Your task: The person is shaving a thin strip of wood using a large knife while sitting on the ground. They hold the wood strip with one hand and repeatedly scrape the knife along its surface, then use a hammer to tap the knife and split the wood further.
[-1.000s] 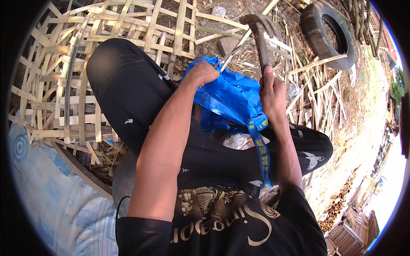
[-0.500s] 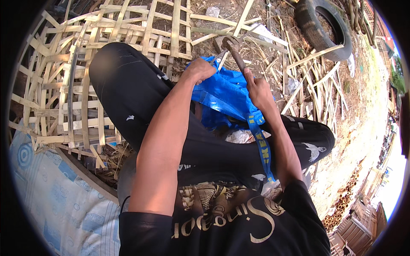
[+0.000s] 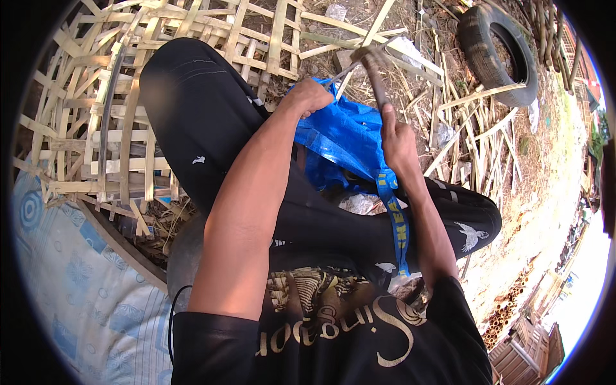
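My left hand (image 3: 311,97) is closed at the top edge of a blue plastic bag (image 3: 343,138). From its fingers a thin grey metal rod or blade (image 3: 341,75) points up and to the right; its exact kind is unclear. My right hand (image 3: 399,142) is wrapped round the handle of a hammer (image 3: 377,80), whose head is smeared by motion and overlaps the far part of the metal piece. A pale bamboo strip (image 3: 344,84) slants just beneath. The bag spreads between my bent legs, its blue and yellow strap (image 3: 395,218) lying beside my right forearm.
A woven bamboo lattice (image 3: 128,128) covers the far left. Several loose bamboo strips (image 3: 475,138) litter the ground ahead and to the right, near an old tyre (image 3: 497,54). A patterned light-blue sheet (image 3: 96,289) lies at lower left, with stacked bamboo tubes (image 3: 507,314) at lower right.
The hammer head has shifted right and slightly up in the picture, and is now blurred. Both hands sit a little farther right, still closed. The whole view has also shifted slightly.
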`<act>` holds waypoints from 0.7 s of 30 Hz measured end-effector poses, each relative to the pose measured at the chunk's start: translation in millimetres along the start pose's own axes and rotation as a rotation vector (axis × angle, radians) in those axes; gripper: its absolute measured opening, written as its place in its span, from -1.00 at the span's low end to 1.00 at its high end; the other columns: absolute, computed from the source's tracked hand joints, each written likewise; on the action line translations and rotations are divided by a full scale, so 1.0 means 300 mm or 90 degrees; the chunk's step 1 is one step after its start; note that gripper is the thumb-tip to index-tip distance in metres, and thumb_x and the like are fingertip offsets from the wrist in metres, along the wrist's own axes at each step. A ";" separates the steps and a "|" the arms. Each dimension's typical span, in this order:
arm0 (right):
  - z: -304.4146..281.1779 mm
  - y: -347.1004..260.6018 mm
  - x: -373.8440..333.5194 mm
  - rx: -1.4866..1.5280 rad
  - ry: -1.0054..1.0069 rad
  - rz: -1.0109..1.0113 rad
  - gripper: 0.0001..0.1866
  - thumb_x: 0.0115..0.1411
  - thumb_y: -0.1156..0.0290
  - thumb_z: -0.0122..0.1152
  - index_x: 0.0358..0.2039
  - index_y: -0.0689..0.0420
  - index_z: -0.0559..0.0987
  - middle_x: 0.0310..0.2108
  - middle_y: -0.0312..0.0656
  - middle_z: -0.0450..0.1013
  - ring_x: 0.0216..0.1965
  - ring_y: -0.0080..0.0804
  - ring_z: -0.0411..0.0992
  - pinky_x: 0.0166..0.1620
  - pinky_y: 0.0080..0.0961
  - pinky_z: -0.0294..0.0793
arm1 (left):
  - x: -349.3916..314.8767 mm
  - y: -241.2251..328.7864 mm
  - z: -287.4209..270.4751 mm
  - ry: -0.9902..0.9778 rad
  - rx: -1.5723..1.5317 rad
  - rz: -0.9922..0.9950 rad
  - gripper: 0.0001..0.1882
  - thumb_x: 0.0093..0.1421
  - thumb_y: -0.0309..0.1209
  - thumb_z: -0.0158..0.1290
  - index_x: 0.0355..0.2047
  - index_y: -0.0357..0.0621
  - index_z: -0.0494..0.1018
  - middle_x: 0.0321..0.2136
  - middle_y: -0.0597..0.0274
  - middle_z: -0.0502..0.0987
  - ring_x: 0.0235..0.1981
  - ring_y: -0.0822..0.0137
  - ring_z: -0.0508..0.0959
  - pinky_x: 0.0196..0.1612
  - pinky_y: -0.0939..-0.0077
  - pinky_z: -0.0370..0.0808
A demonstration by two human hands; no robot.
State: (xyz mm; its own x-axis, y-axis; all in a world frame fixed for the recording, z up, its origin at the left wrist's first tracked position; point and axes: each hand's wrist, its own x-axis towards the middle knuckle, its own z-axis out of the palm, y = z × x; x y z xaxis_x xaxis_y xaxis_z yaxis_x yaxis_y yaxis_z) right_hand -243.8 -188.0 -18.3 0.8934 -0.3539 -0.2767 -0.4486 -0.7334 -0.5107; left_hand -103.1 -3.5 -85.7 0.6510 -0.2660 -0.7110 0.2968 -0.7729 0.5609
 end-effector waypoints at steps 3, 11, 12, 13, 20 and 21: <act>-0.023 0.011 0.021 0.042 0.013 -0.016 -0.16 0.43 -0.18 -0.28 -0.69 0.31 0.48 -0.76 -0.13 0.33 -0.66 -0.39 0.32 -0.52 -0.27 0.29 | 0.007 -0.053 0.023 0.062 0.003 0.011 -0.72 0.05 -0.35 -0.02 -0.44 -0.39 0.51 -0.59 -0.03 0.55 -0.66 0.19 0.52 -0.57 0.28 0.44; 0.008 0.007 -0.017 -0.009 -0.058 0.064 -0.15 0.40 -0.20 -0.26 -0.55 0.44 0.54 -0.54 0.26 0.48 -0.37 0.10 0.51 -0.17 -0.03 0.39 | -0.004 -0.026 0.070 0.014 0.076 0.041 -0.67 0.04 -0.29 0.04 -0.43 -0.40 0.58 -0.51 -0.10 0.60 -0.55 0.13 0.61 -0.47 0.28 0.53; -0.041 -0.079 -0.008 0.026 -0.079 0.063 -0.15 0.40 -0.20 -0.26 -0.55 0.43 0.54 -0.58 0.21 0.47 -0.41 0.02 0.51 -0.21 -0.06 0.40 | 0.019 -0.046 0.045 0.079 0.065 0.066 -0.68 0.02 -0.34 0.01 -0.43 -0.44 0.56 -0.55 -0.12 0.57 -0.62 0.15 0.56 -0.54 0.27 0.48; -0.088 -0.066 -0.006 0.111 0.006 0.017 -0.17 0.42 -0.18 -0.29 -0.65 0.35 0.49 -0.69 -0.01 0.41 -0.56 -0.23 0.43 -0.40 -0.20 0.37 | 0.004 -0.012 0.041 0.046 0.101 0.043 -0.62 0.03 -0.33 0.01 -0.34 -0.48 0.57 -0.51 -0.14 0.59 -0.61 0.14 0.57 -0.54 0.26 0.48; 0.025 0.005 0.056 -0.044 0.005 -0.016 -0.17 0.42 -0.21 -0.29 -0.68 0.30 0.48 -0.74 -0.14 0.34 -0.66 -0.38 0.35 -0.54 -0.26 0.29 | 0.001 0.021 0.004 0.015 0.060 0.012 -0.76 0.01 -0.36 -0.05 -0.59 -0.31 0.45 -0.66 0.07 0.48 -0.72 0.26 0.45 -0.62 0.35 0.40; -0.027 -0.021 0.051 0.030 0.026 0.005 -0.16 0.41 -0.22 -0.30 -0.68 0.29 0.47 -0.76 -0.16 0.32 -0.68 -0.39 0.33 -0.55 -0.26 0.27 | 0.001 -0.011 0.028 0.017 0.099 0.034 -0.64 0.06 -0.27 0.02 -0.40 -0.40 0.59 -0.45 -0.08 0.63 -0.48 0.16 0.64 -0.43 0.27 0.56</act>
State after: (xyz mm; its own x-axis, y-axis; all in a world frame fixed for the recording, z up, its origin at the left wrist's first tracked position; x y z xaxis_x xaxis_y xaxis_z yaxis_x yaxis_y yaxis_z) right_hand -227.3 -193.4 -12.9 0.8899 -0.3834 -0.2469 -0.4546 -0.7032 -0.5467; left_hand -109.8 -5.7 -91.2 0.6819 -0.2948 -0.6694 0.1513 -0.8385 0.5234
